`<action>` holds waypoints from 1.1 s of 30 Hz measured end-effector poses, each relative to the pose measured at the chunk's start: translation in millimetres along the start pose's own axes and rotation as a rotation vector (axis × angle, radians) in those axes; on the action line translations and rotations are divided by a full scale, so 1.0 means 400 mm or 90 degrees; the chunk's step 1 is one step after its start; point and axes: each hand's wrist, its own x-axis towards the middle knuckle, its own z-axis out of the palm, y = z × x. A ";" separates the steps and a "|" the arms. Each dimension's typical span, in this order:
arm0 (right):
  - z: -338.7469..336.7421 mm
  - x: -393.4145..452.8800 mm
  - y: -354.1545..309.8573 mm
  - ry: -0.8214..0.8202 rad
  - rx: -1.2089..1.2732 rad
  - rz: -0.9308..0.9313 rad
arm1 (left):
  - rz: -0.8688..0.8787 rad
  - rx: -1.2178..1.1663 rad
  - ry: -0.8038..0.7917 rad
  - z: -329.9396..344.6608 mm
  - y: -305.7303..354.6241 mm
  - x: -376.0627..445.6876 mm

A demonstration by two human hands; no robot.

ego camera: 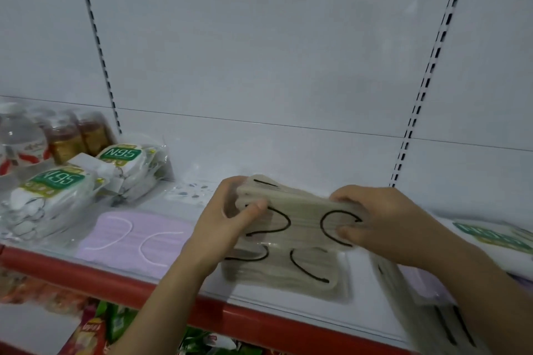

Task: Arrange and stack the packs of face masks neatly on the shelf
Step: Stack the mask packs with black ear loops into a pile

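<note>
1. Both grips are closed on one beige pack of face masks (300, 210) at centre frame: the left hand (230, 219) curls round its left end with the thumb on the top face, and the right hand (383, 225) pinches its right end, thumb beneath.
2. Held pack: clear wrapping, beige masks with black ear loops, tilted, its far edge raised above a second beige pack (285, 271).
3. Second beige pack: lies flat on the shelf (360, 317) directly below the held one, near the front edge.
4. Further beige packs (427, 314): lower right of the frame, partly hidden by the right forearm; blurred, so their number cannot be told.
5. Purple pack of masks (135, 236): flat on the shelf, left of centre, just beside the left forearm; white ear loops visible.
6. N95 packs (52, 196): two leaning bundles at the left of the frame, one nearer the front and one (129, 167) behind it, against the back panel; labels green and white.
7. Pack with a green label (493, 239): right edge of the frame, flat on the shelf; print too blurred to read.
8. Bottles (57, 138): upper left of the shelf, behind the N95 packs; one clear, the others amber.
9. Shelf front: red strip (95, 277) running from left edge toward lower right, with colourful packets (98, 326) below it.
</note>
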 end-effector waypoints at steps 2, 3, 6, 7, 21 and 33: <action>0.011 -0.026 -0.012 0.064 0.079 0.030 | 0.001 0.025 -0.008 -0.019 -0.018 0.002; 0.028 -0.039 -0.011 0.087 0.102 0.048 | -0.015 0.040 -0.034 -0.027 -0.029 0.001; 0.094 -0.075 -0.007 0.141 0.176 0.122 | -0.043 0.102 -0.084 -0.032 -0.057 -0.011; 0.111 -0.083 -0.007 0.175 0.218 0.147 | -0.043 0.115 -0.085 -0.030 -0.056 -0.013; 0.150 -0.091 -0.078 0.393 0.358 0.212 | 0.044 0.132 -0.069 -0.038 -0.015 0.025; 0.174 -0.029 -0.087 0.071 0.139 0.415 | 0.066 0.758 -0.279 -0.054 0.025 0.067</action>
